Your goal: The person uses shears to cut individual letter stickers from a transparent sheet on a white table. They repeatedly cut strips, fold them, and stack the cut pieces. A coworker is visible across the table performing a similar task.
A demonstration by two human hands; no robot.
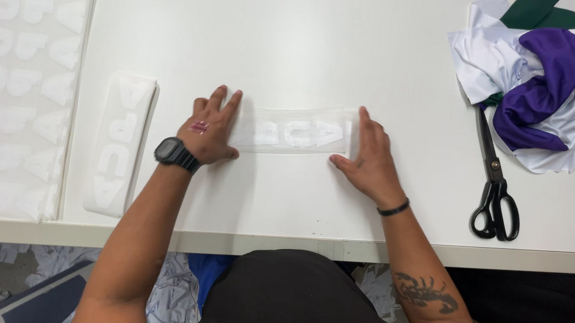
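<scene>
At table centre, a clear film strip [296, 133] with white letters is being pressed flat onto the white table [360, 46]: the left hand [209, 132] is being laid open on its nine o'clock end, the right hand [368, 157] open on its three o'clock end, nothing gripped. Smoothing seems in hand; even pressure is being called for next. Scissors [495, 187] and cloth [538, 83] are lying at two o'clock, another strip [120, 142] at nine

A clear label strip [296, 133] with white lettering lies flat near the middle of the tabletop [332, 35]. A like strip [119, 142] lies lengthwise left of it. Farther left, a large sheet [10, 69] carries rows of white letter labels.
</scene>
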